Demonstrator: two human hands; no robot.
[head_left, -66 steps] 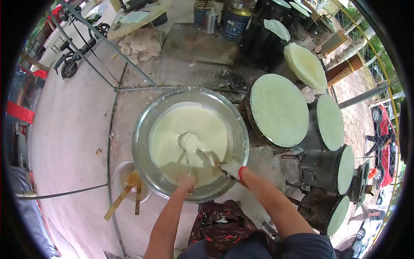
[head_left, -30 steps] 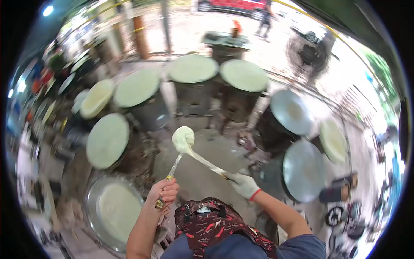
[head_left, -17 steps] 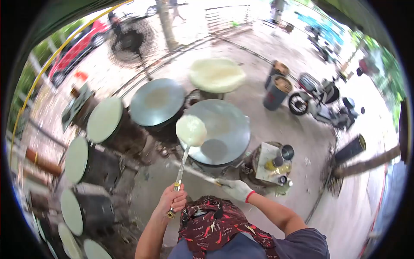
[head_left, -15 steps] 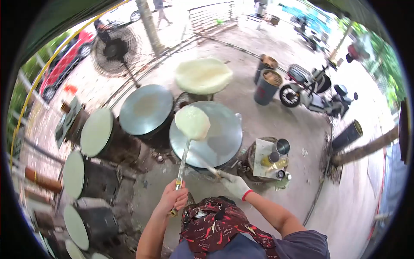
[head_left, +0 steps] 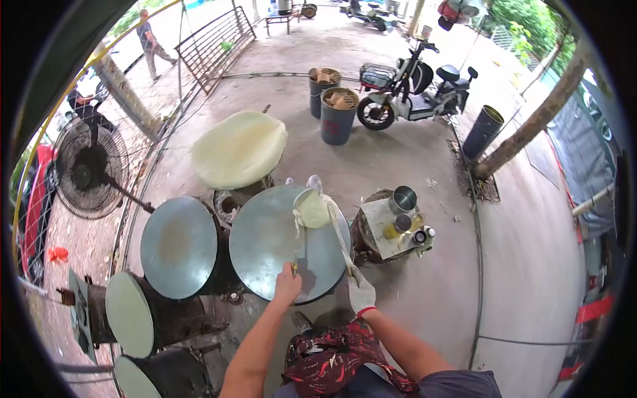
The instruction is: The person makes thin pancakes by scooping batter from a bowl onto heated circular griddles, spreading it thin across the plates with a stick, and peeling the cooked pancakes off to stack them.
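Observation:
My bare left hand (head_left: 287, 287) grips the handle of a long metal ladle (head_left: 308, 209) whose bowl, full of pale batter, hangs over the far right part of a round grey griddle (head_left: 265, 247). My right hand (head_left: 360, 292), in a white glove with a red cuff, holds a thin batter-coated stick (head_left: 338, 232) that reaches up to the ladle's bowl. Batter drips from the bowl onto the griddle. The griddle's surface is bare metal around it.
A second bare griddle (head_left: 178, 247) stands to the left; batter-covered drums (head_left: 128, 313) continue lower left. A heap of pale sheets (head_left: 239, 148) lies behind. A small stand with cups and bottles (head_left: 397, 225) is on the right. Beyond are a fan (head_left: 89, 169), bins (head_left: 336, 115), a scooter (head_left: 411, 93) and a distant person (head_left: 147, 40).
I have turned from the batter basin round to the bare griddles, carrying the loaded ladle. Both hands have reached forward, and the ladle now tips over the nearest griddle.

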